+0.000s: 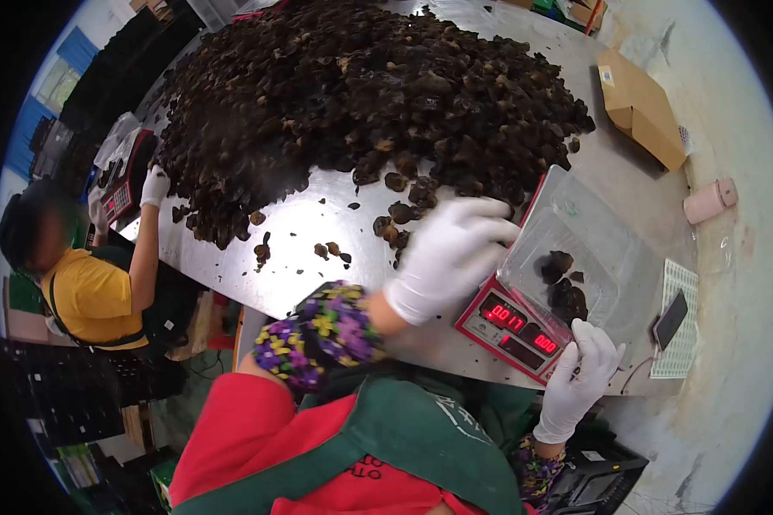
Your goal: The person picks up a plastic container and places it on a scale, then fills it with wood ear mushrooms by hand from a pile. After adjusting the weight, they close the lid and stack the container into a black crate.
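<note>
A clear plastic tray (532, 206) with several dark, dried mushroom-like pieces (567, 299) in it lies on a red digital scale (515, 333). Red figures on the scale's display read 0.017 and 0.00. My left hand (451, 257), in a white glove and a little blurred, reaches over the near edge of the dark pile; its fingers are stretched out and slightly bent beside the tray's left rim. Also gloved in white, my right hand (578, 378) is at the near right corner of the tray and scale, fingers curled; what lies between them is hidden.
A large heap of dark dried pieces (361, 94) covers the metal table's (318, 223) far side, with loose bits in front. At right are a cardboard box (640, 107), a pink case (710, 201) and a phone (670, 319) by the wall. A co-worker (103, 283) works at another scale.
</note>
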The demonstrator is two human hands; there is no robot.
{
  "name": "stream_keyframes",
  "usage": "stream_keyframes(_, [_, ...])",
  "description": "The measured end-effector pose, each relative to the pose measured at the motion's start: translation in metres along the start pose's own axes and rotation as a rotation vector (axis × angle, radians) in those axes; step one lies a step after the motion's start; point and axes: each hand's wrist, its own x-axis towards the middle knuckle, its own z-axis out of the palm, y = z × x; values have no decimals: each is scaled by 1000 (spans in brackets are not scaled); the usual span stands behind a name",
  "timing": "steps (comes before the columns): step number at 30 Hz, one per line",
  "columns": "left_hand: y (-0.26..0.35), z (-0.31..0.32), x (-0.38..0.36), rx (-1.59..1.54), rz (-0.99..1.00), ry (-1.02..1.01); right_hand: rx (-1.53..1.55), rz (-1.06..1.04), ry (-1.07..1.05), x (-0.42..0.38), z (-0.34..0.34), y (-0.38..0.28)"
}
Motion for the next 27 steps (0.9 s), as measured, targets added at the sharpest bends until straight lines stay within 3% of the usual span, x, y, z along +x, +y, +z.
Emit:
stream_keyframes(2, [-51,-26,-24,148,-191,-4,16,-23,31,2,-2,3])
stream_keyframes(4, [-108,-51,-52,465,-161,-135,19,-26,43,4,-3,6])
stream_keyframes(5, [-117,-60,-59,516,-259,-230,21,-39,50,5,-4,6])
stream_keyframes(11, [-137,-68,-50,549,-186,-428,-7,-22,38,11,-6,-1])
stream_keyframes(13, [-148,-70,-46,386,-235,-487,-15,-15,41,11,-8,-3])
stream_keyframes(18, [-153,-67,-50,282,-229,-350,-16,2,52,7,-9,2])
stream_keyframes(21, [-146,-57,-23,249,-300,-116,-5,-7,53,9,-10,4])
stream_keyframes(25, [-147,-24,2,396,-359,-210,-9,-1,66,13,-12,-1])
stream_keyframes(27, [-162,-5,-2,504,-265,-239,0,-4,66,12,-14,-4])
